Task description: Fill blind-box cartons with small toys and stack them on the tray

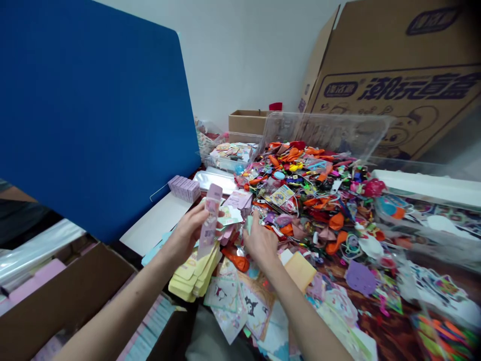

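A heap of deflated balloons and small trinkets [300, 200] covers the table, with a clear plastic bin [326, 131] behind it and a large cardboard carton [398, 80] farther back. A divider [93, 115] stands to the heap's left, with small boxes [184, 188] at its foot. The left hand [184, 235] holds a card packet [209, 220] above a stack of packets [193, 273]. Printed sheets [240, 301] lie in front of the right hand [261, 245].

Bright, even indoor light, faint shadows, wide-angle stretching toward the edges.
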`<state>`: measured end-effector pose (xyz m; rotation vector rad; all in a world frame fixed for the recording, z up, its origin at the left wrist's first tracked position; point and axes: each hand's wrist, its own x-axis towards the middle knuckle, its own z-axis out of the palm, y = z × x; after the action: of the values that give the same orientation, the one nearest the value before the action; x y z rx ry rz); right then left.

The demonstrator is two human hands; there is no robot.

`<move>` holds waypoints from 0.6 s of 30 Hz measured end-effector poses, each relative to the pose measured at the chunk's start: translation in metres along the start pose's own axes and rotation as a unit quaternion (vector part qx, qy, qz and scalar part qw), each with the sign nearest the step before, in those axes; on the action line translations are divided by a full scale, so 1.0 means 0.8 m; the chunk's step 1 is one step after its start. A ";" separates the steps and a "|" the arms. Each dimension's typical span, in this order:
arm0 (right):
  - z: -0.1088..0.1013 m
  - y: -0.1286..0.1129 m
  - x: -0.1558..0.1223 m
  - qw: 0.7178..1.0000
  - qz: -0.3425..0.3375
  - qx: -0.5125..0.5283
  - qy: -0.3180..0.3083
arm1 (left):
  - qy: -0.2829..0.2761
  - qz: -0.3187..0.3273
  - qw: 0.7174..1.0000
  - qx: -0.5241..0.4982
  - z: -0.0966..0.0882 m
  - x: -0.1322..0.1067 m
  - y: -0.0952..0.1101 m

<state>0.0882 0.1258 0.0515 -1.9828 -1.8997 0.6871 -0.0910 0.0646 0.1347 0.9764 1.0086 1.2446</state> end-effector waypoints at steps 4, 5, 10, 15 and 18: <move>0.006 -0.003 -0.024 0.997 -0.031 0.066 -0.036 | -0.010 0.013 0.996 0.085 0.010 -0.027 -0.021; 0.002 0.003 -0.031 0.994 -0.035 0.095 -0.045 | -0.005 0.024 0.992 0.126 0.014 -0.033 -0.025; -0.029 0.060 -0.090 0.948 -0.043 0.297 -0.106 | 0.044 0.131 0.910 0.390 0.052 -0.060 -0.070; -0.036 0.107 -0.144 0.807 0.032 0.585 -0.071 | -0.037 0.140 0.857 0.494 0.118 -0.061 -0.132; -0.040 0.134 -0.151 0.774 0.093 0.626 0.023 | -0.076 0.068 0.901 0.422 0.147 -0.053 -0.143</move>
<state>0.1952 0.0014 0.0365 -1.1986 -0.6992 1.4205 0.0507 0.0098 0.0597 1.8061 1.4043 0.7954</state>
